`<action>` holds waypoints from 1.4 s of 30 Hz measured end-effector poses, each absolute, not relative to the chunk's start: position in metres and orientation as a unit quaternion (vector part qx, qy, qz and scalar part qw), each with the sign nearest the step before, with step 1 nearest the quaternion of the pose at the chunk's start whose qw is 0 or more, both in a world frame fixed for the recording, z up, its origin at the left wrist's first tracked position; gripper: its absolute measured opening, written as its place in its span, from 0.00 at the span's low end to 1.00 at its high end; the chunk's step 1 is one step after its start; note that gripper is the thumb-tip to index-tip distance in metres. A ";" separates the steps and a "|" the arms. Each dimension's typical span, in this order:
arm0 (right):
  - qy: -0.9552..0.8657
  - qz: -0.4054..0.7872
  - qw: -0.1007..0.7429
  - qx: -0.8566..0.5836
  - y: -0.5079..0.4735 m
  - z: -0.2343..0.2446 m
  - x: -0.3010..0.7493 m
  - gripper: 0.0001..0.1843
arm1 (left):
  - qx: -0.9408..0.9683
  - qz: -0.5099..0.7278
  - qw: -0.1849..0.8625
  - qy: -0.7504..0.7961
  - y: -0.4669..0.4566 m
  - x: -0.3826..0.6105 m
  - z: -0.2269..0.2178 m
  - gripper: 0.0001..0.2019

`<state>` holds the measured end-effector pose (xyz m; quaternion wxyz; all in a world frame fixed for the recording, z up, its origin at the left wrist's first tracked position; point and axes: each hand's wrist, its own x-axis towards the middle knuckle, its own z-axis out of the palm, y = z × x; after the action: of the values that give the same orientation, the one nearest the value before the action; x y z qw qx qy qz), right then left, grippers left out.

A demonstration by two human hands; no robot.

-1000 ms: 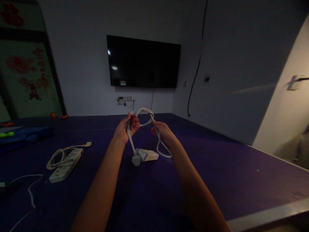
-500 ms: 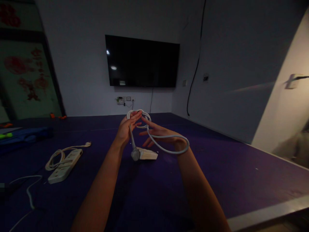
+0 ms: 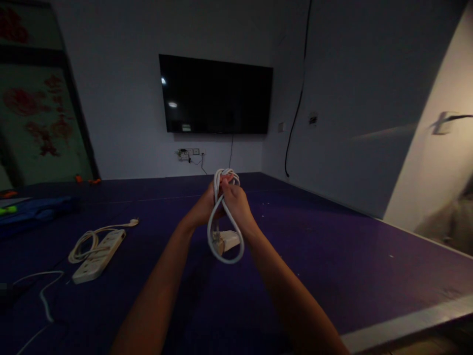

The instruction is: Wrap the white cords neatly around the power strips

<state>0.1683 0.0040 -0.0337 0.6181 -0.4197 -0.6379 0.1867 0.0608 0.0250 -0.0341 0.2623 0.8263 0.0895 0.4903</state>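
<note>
A white power cord (image 3: 242, 241) is gathered in several loops between my two hands, above the purple surface. My left hand (image 3: 207, 204) is closed around the coil from its left side. From the right, my right hand (image 3: 238, 204) grips the same coil, its thumb pressed near the top. One larger loop of cord hangs down below both hands. Behind that loop is a white blocky piece (image 3: 229, 240), partly covered by the cord; its kind is not clear. Most of the fingers are hidden by the loops and by each other.
A white power strip (image 3: 96, 261) with its own coiled cord lies to the left. Nearer to me on that side runs a thin white cable (image 3: 46, 301). Blue cloth (image 3: 44, 208) rests further left. A television (image 3: 218, 96) hangs on the far wall.
My right hand has moved left and closed on the coil beside my left hand. The loop that hung around my right wrist now hangs below both hands.
</note>
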 end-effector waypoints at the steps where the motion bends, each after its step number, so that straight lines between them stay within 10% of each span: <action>1: -0.639 0.140 0.608 -0.450 0.002 -0.034 0.167 0.25 | 0.827 0.498 0.245 0.090 0.023 0.063 -0.034 0.38; 17: -0.632 0.013 0.688 -0.357 -0.005 -0.013 0.204 0.16 | 0.680 0.546 0.484 0.073 0.029 0.061 -0.041 0.20; 28: -0.785 0.168 0.512 -0.306 0.006 -0.017 0.224 0.13 | 0.559 0.510 0.634 0.159 0.013 0.056 -0.017 0.42; 42: -0.778 0.169 0.530 -0.292 -0.011 -0.009 0.219 0.19 | 0.438 0.663 0.468 0.387 0.022 0.045 -0.015 0.16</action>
<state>0.2189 -0.0114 -0.0085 0.5302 -0.2924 -0.7778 0.1686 0.0454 0.0221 -0.0150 0.4683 0.4376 0.3868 0.6631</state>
